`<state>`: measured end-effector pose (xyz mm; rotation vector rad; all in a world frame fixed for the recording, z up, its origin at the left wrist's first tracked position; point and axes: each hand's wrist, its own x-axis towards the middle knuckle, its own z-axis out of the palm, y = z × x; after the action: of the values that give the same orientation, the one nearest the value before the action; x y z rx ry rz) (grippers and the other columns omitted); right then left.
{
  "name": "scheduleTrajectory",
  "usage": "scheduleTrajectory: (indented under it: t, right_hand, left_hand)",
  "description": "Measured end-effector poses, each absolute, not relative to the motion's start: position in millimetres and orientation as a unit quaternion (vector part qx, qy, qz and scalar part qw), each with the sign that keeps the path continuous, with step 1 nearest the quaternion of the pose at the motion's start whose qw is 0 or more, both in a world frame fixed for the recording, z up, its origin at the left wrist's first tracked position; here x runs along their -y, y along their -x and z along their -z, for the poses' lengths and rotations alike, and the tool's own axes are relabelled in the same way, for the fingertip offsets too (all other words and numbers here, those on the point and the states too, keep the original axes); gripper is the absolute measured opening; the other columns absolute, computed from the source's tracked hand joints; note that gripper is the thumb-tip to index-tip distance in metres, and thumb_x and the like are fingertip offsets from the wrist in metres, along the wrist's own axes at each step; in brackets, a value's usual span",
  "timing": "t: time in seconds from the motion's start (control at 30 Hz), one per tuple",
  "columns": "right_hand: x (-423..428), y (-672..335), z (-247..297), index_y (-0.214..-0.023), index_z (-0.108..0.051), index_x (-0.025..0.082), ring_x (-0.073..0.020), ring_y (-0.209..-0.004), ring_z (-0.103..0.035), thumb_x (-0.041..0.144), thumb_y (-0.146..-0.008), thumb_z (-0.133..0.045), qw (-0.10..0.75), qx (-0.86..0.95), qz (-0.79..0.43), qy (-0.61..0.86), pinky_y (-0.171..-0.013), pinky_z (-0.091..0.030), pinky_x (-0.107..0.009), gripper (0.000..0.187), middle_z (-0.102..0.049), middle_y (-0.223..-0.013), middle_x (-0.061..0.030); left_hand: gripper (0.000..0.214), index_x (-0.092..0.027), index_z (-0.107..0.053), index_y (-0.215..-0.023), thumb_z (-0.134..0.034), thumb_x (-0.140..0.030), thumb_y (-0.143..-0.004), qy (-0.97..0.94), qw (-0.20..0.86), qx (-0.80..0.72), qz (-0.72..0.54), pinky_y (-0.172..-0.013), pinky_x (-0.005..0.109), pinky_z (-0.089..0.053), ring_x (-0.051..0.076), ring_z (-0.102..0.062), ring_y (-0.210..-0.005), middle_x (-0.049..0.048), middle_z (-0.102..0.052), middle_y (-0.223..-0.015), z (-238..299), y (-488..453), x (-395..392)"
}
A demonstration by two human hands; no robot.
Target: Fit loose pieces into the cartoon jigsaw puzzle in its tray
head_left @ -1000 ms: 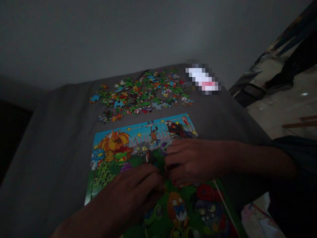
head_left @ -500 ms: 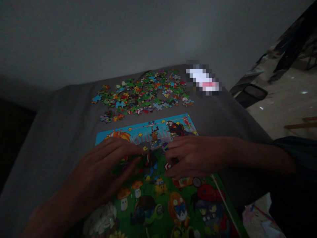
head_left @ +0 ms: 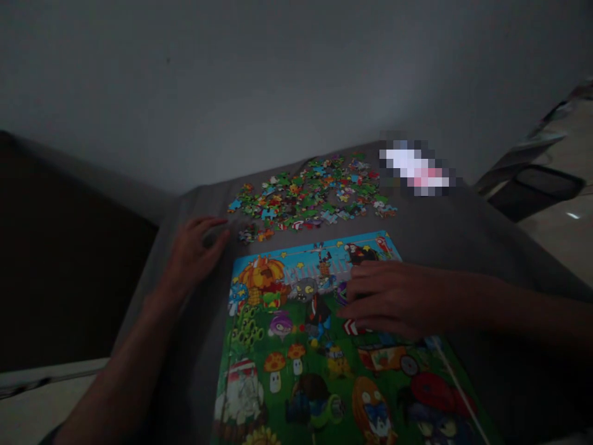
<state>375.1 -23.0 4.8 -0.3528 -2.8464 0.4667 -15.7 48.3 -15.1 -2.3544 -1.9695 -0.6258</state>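
Left hand (head_left: pixel 197 242) spread on grey cloth (head_left: pixel 440 241), beside loose jigsaw pieces (head_left: pixel 308 198) kept within reach; right hand (head_left: pixel 389 298) curved over the printed puzzle board (head_left: pixel 287 334), any pinch unclear in dim light.

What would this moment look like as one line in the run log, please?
left hand: open on grey cloth, near loose jigsaw pieces | right hand: over printed cartoon puzzle picture

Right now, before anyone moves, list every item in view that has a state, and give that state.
Left hand, open, fingers spread
Right hand, lying on the picture, grip unclear
Loose jigsaw pieces, scattered in a heap
Cartoon jigsaw picture, lying flat
Grey cloth, draped
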Motion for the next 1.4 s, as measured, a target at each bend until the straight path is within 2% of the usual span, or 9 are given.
scheduleTrajectory:
  t: [0.1,0.3,0.5,0.67,0.87,1.0,1.17,1.27,1.4]
  right_hand:
    - [19.5,-375.7,-0.3,-0.112,-0.072,0.018,-0.0172,-0.087,-0.059,0.025,-0.104,-0.048,0.121,0.971,-0.167,0.122,-0.081,-0.045,-0.033,0.026,-0.069,-0.093,-0.0056]
    - [6.7,-377.3,5.7,-0.107,-0.072,0.016,-0.0156,-0.082,-0.06,0.021,-0.105,-0.043,0.179,0.969,-0.148,0.088,-0.077,-0.045,-0.031,0.029,-0.069,-0.088,-0.0051]
    - [1.1,-381.2,5.2,-0.107,-0.07,0.014,-0.0144,-0.078,-0.06,0.021,-0.106,-0.043,0.217,0.964,-0.126,0.09,-0.077,-0.046,-0.03,0.028,-0.069,-0.084,-0.0045]
    - [-2.4,-384.7,7.2,-0.109,-0.071,0.014,-0.0151,-0.079,-0.06,0.02,-0.103,-0.048,0.224,0.962,-0.117,0.103,-0.077,-0.047,-0.031,0.024,-0.07,-0.087,-0.0049]
    - [-8.0,-384.7,9.1,-0.119,-0.07,0.015,-0.0157,-0.087,-0.061,0.02,-0.103,-0.048,0.253,0.945,-0.112,0.173,-0.075,-0.048,-0.03,0.027,-0.072,-0.093,-0.0066]
    - [-9.8,-383.7,14.0,-0.116,-0.07,0.015,-0.017,-0.09,-0.062,0.019,-0.102,-0.051,0.255,0.938,-0.129,0.194,-0.078,-0.05,-0.031,0.025,-0.072,-0.097,-0.0079]
    - [-11.0,-380.9,19.7,-0.113,-0.072,0.016,-0.017,-0.091,-0.063,0.018,-0.101,-0.051,0.236,0.94,-0.135,0.206,-0.079,-0.051,-0.032,0.024,-0.071,-0.097,-0.0078]
    - [-10.1,-376.1,21.0,-0.124,-0.068,0.016,-0.018,-0.1,-0.063,0.02,-0.101,-0.052,0.243,0.937,-0.135,0.211,-0.086,-0.053,-0.034,0.028,-0.071,-0.107,-0.0095]
    - [-4.6,-368.0,22.0,-0.14,-0.058,0.017,-0.0214,-0.127,-0.055,0.017,-0.1,-0.051,0.224,0.95,-0.118,0.181,-0.104,-0.049,-0.041,0.041,-0.066,-0.133,-0.0126]
  left_hand:
    - [0.044,-0.018,-0.067,-0.123,-0.05,-0.046,-0.094,0.75,0.017,0.634,0.187,-0.114,0.05,-0.042,0.031,-0.058,-0.126,0.0134,-0.064,-0.13,24.2,21.1,-65.8]
    - [0.056,-0.013,-0.064,-0.132,-0.049,-0.05,-0.093,0.732,0.02,0.661,0.164,-0.111,0.054,-0.042,0.035,-0.056,-0.128,0.0187,-0.062,-0.136,31.1,30.2,-108.6]
    - [0.041,-0.016,-0.073,-0.111,-0.056,-0.048,-0.093,0.749,0.002,0.647,0.143,-0.107,0.045,-0.048,0.029,-0.064,-0.116,0.0134,-0.07,-0.126,26.5,27.8,-127.0]
    - [0.046,-0.011,-0.07,-0.113,-0.055,-0.052,-0.098,0.756,0.009,0.636,0.158,-0.107,0.048,-0.048,0.03,-0.064,-0.116,0.0103,-0.07,-0.125,1.3,23.8,-90.7]
    - [0.042,-0.022,-0.072,-0.115,-0.055,-0.056,-0.099,0.855,-0.017,0.485,0.184,-0.099,0.043,-0.055,0.026,-0.07,-0.107,0.0067,-0.075,-0.117,-14.5,-33.6,-16.2]
    - [0.029,-0.019,-0.071,-0.115,-0.057,-0.041,-0.101,0.912,-0.004,0.373,0.17,-0.094,0.047,-0.057,0.027,-0.07,-0.106,0.0091,-0.075,-0.118,-2.9,-59.1,7.9]
    - [0.028,-0.018,-0.068,-0.122,-0.061,-0.032,-0.099,0.913,0.017,0.37,0.17,-0.092,0.049,-0.058,0.028,-0.067,-0.11,0.0106,-0.072,-0.122,13.2,-57.9,8.7]
    - [0.026,-0.019,-0.069,-0.119,-0.064,-0.033,-0.098,0.908,0.009,0.376,0.186,-0.092,0.046,-0.058,0.027,-0.066,-0.11,0.0094,-0.072,-0.121,15.2,-62.7,10.6]
    - [0.025,-0.021,-0.07,-0.116,-0.063,-0.036,-0.098,0.905,0.015,0.368,0.211,-0.094,0.046,-0.057,0.027,-0.066,-0.11,0.0084,-0.073,-0.118,13.8,-74.6,17.5]
